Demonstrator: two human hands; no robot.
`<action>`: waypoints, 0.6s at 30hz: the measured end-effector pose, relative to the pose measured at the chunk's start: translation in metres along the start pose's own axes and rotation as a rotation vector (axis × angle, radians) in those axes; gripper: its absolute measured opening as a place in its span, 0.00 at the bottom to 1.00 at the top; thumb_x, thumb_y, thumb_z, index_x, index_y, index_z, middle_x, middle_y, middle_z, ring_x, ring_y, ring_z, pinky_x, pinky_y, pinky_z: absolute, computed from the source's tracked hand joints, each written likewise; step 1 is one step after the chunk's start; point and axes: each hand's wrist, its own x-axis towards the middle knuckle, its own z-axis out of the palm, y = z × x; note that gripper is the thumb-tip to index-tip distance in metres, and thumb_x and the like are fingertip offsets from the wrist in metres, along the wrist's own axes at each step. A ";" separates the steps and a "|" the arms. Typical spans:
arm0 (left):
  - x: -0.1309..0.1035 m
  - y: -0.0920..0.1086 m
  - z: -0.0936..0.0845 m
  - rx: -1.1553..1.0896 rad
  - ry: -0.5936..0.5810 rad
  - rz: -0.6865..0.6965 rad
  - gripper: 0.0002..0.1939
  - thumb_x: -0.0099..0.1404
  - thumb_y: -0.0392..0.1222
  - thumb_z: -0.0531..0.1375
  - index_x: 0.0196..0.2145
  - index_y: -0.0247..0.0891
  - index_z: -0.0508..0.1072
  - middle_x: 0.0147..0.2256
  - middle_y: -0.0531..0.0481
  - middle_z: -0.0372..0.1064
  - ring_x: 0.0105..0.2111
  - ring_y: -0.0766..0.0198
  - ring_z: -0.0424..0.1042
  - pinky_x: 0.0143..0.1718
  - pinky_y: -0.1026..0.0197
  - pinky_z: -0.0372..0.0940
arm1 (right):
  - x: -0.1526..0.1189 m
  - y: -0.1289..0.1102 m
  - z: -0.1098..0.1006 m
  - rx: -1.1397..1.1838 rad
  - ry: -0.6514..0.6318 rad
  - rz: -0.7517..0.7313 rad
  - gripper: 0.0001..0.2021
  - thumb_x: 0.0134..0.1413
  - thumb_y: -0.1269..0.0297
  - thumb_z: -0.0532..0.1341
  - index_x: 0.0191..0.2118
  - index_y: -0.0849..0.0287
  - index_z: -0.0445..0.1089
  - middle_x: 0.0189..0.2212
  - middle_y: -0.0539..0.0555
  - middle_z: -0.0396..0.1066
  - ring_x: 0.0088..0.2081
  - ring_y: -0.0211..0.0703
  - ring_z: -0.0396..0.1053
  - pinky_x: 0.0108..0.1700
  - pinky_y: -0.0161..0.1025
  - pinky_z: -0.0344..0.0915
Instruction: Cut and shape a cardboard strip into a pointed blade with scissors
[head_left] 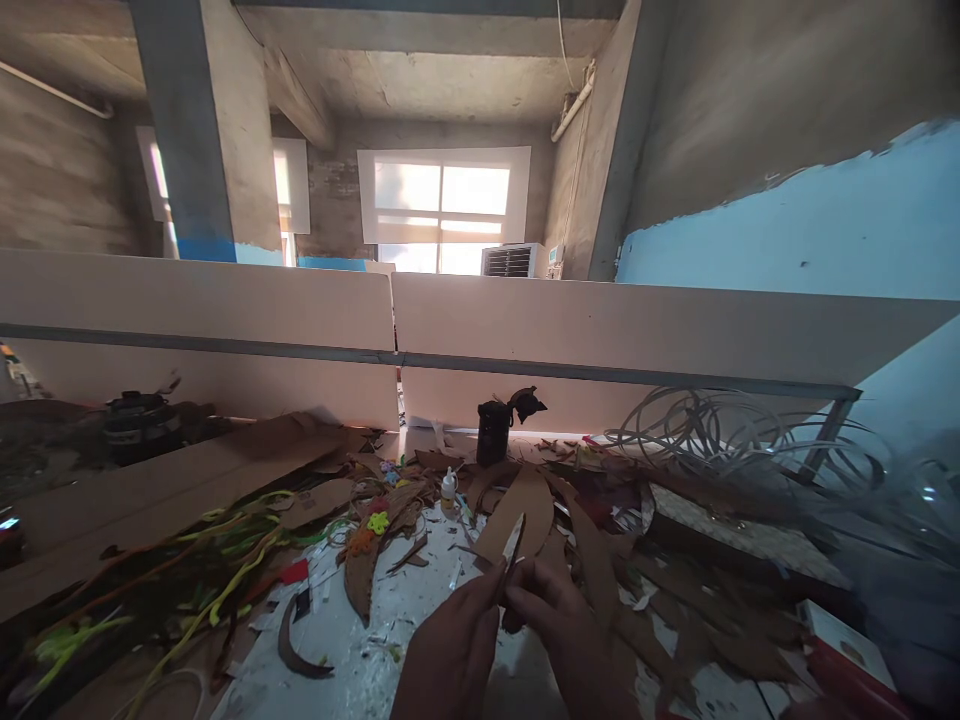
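A small pointed piece, pale with a dark edge, stands up between my fingers. My left hand pinches its lower end. My right hand is closed against the same end, fingertips pressed together beside the left ones. The fingers hide the base of the piece, and I cannot make out its kind. Just beyond it lies a large leaf-shaped cardboard piece. To the left of that, a small white dropper bottle stands on the white tabletop.
Cardboard scraps litter the right side. Coiled clear strips are heaped at the back right. A black cup-like container stands at the back before a pale partition. Yellow-green cords and a curved dark strip lie on the left.
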 end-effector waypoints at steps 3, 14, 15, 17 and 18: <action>0.000 0.000 0.001 -0.002 0.000 0.002 0.22 0.71 0.40 0.50 0.60 0.48 0.66 0.56 0.52 0.71 0.54 0.64 0.71 0.55 0.63 0.65 | 0.000 0.000 0.000 0.003 -0.002 0.000 0.13 0.44 0.56 0.69 0.24 0.58 0.68 0.21 0.47 0.65 0.26 0.39 0.63 0.31 0.35 0.60; -0.001 -0.003 0.002 0.014 0.006 0.019 0.22 0.71 0.40 0.50 0.61 0.48 0.66 0.56 0.52 0.71 0.54 0.64 0.71 0.55 0.64 0.65 | 0.002 0.001 0.001 -0.001 0.005 0.005 0.15 0.42 0.55 0.70 0.23 0.59 0.68 0.20 0.46 0.64 0.25 0.38 0.61 0.30 0.35 0.59; -0.001 -0.003 0.002 0.013 0.008 0.020 0.22 0.71 0.40 0.50 0.61 0.49 0.66 0.56 0.52 0.71 0.54 0.64 0.72 0.55 0.64 0.65 | 0.002 0.001 0.001 -0.005 0.006 0.007 0.14 0.42 0.55 0.70 0.23 0.59 0.68 0.20 0.47 0.64 0.25 0.38 0.62 0.30 0.35 0.59; 0.000 -0.003 0.002 0.014 0.013 0.023 0.22 0.71 0.39 0.51 0.61 0.50 0.66 0.55 0.52 0.72 0.53 0.64 0.72 0.55 0.64 0.66 | 0.001 0.000 0.000 -0.010 0.010 0.008 0.13 0.43 0.56 0.70 0.24 0.59 0.69 0.20 0.47 0.65 0.25 0.38 0.62 0.31 0.35 0.60; 0.000 -0.002 0.002 0.017 0.015 0.024 0.22 0.71 0.39 0.51 0.61 0.50 0.66 0.55 0.52 0.72 0.53 0.64 0.72 0.54 0.63 0.66 | 0.001 0.000 0.000 -0.013 0.011 0.007 0.13 0.44 0.56 0.69 0.24 0.59 0.70 0.21 0.47 0.65 0.26 0.38 0.62 0.31 0.35 0.60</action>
